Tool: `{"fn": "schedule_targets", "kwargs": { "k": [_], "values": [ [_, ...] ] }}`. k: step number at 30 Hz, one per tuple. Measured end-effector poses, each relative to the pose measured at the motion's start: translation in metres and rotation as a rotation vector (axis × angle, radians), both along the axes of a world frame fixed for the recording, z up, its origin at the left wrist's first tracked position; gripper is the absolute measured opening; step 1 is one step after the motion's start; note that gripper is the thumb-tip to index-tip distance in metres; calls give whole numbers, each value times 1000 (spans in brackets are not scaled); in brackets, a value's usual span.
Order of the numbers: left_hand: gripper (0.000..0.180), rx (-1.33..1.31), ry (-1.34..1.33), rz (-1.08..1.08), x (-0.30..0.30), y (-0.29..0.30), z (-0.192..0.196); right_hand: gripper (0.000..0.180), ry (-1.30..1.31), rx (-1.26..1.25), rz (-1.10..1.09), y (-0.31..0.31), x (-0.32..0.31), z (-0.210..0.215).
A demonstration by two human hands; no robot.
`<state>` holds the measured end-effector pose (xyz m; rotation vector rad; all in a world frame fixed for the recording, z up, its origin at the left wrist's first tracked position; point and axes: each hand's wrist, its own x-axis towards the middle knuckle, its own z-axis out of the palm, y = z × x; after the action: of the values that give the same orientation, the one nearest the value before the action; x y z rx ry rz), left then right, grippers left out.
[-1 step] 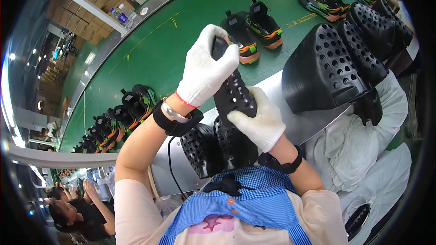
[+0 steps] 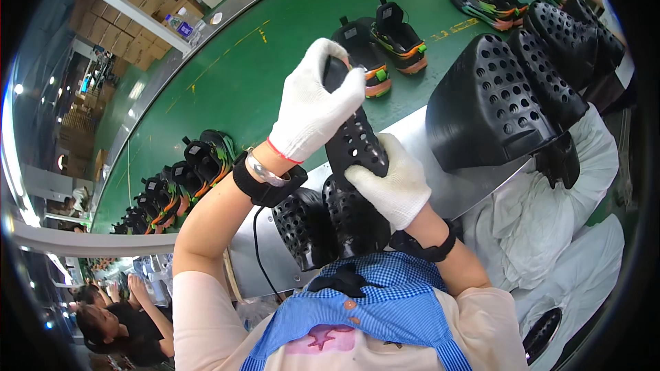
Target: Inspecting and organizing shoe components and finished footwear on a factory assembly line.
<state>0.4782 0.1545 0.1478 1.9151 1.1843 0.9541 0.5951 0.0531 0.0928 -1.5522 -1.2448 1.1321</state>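
In front of my chest I hold a black plastic shoe tree (image 2: 356,141) with rows of round holes, tilted over the bench edge. My left hand (image 2: 315,103), in a white knit glove, is closed around its far, narrow end. Around its near, wider end closes my right hand (image 2: 397,182), gloved the same way, with the thumb across the holed face. Two stacks of similar black shoe trees, a left stack (image 2: 304,230) and a right stack (image 2: 354,223), lie just below, against my blue checked apron (image 2: 385,285).
Black sneakers with orange and green soles (image 2: 397,38) stand on the green work surface (image 2: 275,62) beyond my hands; a row of more sneakers (image 2: 203,161) is at left. Large nested shoe-tree stacks (image 2: 491,106) rest at right on a metal shelf (image 2: 450,182), beside white bags (image 2: 512,233).
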Motion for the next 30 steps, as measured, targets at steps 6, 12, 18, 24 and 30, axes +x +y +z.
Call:
{"fn": "schedule_targets", "kwargs": {
  "k": [6, 12, 18, 24, 30],
  "values": [
    [48, -384, 365, -294, 15, 37, -2, 42, -164, -65, -45, -7, 30, -31],
    [50, -94, 663, -294, 8, 106, -65, 39, -272, -238, -6, -25, 49, -42],
    [58, -190, 768, -378, 20, 115, -97, 40, -326, -191, 61, -27, 46, -40],
    [48, -202, 951, -303, -67, 110, -82, 41, -323, -194, 96, -31, 41, -29],
    [52, -317, 932, -341, -115, 53, -84, 38, -338, -137, 52, -36, 41, -21]
  ]
}}
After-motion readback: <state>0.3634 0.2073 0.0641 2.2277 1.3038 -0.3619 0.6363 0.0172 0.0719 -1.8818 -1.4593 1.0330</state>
